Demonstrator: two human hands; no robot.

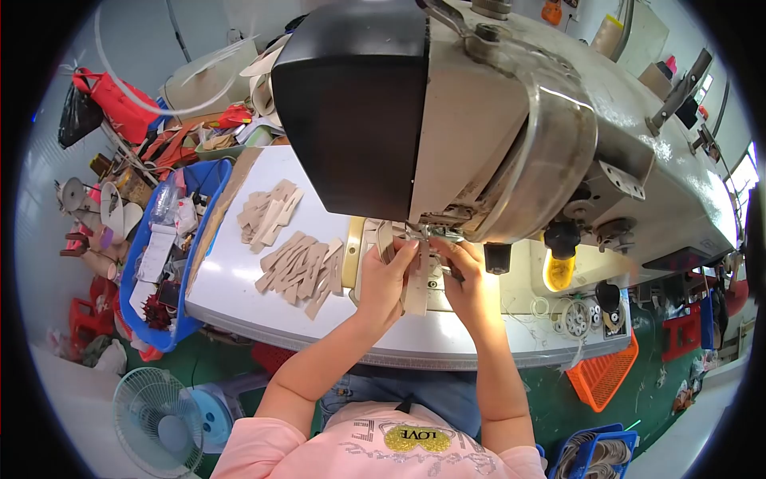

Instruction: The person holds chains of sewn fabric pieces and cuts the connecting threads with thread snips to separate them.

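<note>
A beige strip (416,291) hangs toward me below the needle area of a large sewing machine (487,120). My left hand (384,279) is closed on the strip from the left, thumb and fingers pinching near its upper end. On the other side, my right hand (467,275) has its fingertips bent together at the strip's upper right, close to the presser foot; the machine head partly hides them. Left of my hands, a pile of beige strips (295,267) lies on the white table (239,299), with another pile of strips (270,214) behind it.
A blue bin (163,339) full of odds and ends stands against the table's left side. A fan (159,423) is at lower left. Thread spools and a handwheel-like disc (576,318) sit at the table's right. An orange basket (606,375) is below that end.
</note>
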